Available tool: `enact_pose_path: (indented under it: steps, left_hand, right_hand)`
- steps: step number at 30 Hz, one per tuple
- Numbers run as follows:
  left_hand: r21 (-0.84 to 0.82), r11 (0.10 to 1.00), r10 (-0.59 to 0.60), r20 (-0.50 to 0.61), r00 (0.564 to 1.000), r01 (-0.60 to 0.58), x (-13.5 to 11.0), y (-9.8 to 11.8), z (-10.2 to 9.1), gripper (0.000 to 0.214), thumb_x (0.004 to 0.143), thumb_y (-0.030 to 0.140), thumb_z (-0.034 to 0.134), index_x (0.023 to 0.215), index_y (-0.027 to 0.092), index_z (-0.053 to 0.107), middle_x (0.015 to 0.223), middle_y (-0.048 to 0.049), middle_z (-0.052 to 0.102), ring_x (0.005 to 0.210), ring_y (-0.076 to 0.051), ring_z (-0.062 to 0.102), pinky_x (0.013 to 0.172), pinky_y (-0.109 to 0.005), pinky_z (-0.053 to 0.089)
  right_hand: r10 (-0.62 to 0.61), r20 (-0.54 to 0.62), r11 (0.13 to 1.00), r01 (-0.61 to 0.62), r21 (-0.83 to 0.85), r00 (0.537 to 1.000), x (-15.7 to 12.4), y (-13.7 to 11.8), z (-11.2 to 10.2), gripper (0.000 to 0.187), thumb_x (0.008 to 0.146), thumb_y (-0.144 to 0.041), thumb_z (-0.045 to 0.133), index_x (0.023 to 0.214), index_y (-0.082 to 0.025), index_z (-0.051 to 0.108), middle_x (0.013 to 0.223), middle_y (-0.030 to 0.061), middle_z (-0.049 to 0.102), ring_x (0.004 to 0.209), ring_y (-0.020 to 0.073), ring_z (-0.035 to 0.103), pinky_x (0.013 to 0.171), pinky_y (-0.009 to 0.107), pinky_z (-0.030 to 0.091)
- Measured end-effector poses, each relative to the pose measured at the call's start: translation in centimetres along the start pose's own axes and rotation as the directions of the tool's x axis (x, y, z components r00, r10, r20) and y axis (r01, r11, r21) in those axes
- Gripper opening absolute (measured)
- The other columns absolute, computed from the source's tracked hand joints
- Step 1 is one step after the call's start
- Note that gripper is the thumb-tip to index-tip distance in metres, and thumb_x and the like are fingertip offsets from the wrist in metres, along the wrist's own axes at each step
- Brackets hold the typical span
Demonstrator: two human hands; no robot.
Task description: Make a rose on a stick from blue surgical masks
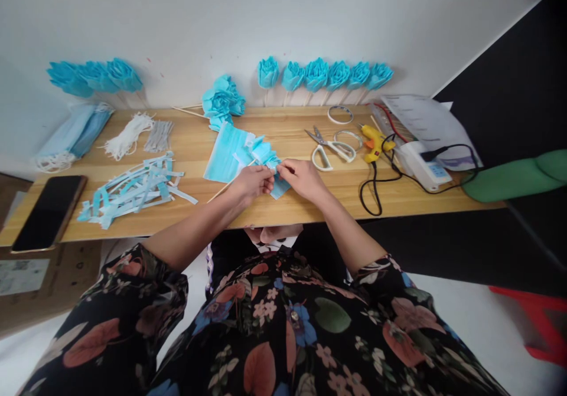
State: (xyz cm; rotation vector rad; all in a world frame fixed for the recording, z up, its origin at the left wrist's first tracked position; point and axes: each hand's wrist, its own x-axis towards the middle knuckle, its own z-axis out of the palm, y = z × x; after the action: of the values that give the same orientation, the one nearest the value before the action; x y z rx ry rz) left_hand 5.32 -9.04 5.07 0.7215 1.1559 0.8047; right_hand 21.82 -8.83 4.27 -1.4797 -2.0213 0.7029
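Note:
My left hand and my right hand meet over the wooden table, both pinched on a folded piece of blue mask fabric wound round a thin wooden stick. The stick slants down to the left from my left fingers. Flat blue fabric pieces lie just behind the hands.
Finished blue fabric roses lean on the wall, more roses at far left, one bunch lies on the table. Cut strips, ear loops, masks, phone left. Scissors, glue gun, tape rings right.

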Motion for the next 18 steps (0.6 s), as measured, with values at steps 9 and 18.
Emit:
enact_pose_path:
  steps: [9, 18]
  left_hand:
    - [-0.014, 1.0, 0.008, 0.004, 1.0, -0.008, 0.1, 0.0, -0.1, 0.03, 0.09, 0.007, 0.065, 0.063, 0.014, 0.054, 0.053, 0.0004, 0.056, 0.044, -0.009, 0.051, 0.049, -0.022, 0.037]
    - [-0.059, 0.992, -0.108, 0.015, 0.994, 0.108, -0.1, 1.0, -0.3, 0.033, 0.098, 0.008, 0.052, 0.065, 0.014, 0.055, 0.055, -0.0005, 0.057, 0.045, -0.008, 0.052, 0.049, -0.023, 0.039]
  right_hand:
    - [0.033, -0.04, 0.991, -0.027, 0.134, 0.999, -0.4, 0.6, 0.7, 0.034, 0.097, -0.037, 0.052, 0.073, -0.018, 0.067, 0.074, 0.002, 0.072, 0.065, 0.0142, 0.058, 0.065, 0.026, 0.038]
    - [0.247, -0.18, 0.913, -0.167, 0.371, 0.952, -0.2, 1.9, 0.0, 0.025, 0.094, -0.032, 0.057, 0.112, -0.019, 0.067, 0.087, 0.0043, 0.072, 0.077, 0.0172, 0.066, 0.062, 0.026, 0.048]
